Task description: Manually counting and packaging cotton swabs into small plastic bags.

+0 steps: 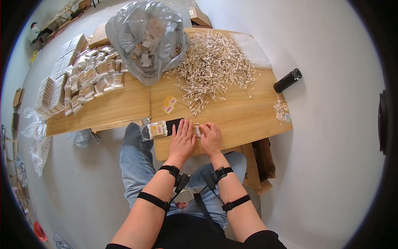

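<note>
My left hand (183, 140) lies flat, its fingers stretched out over a black flat piece (174, 125) and part of a small row of cotton swabs (196, 130) near the table's front edge. The fingers of my right hand (210, 139) are bent and pinch at the right ends of those swabs; its fingertips are partly hidden. Left of the black piece lies a clear packet of cotton swabs (157, 130) with a yellow and white card inside. A loose yellow and white card (168, 103) rests just beyond my left hand.
A large heap of loose cotton swabs (213, 66) covers the table's far part, beside a grey plastic bag (145, 41) holding cards. Many filled packets (93, 76) are piled at left. A black bottle (287, 81) stands at the right edge, near a small swab group (279, 110).
</note>
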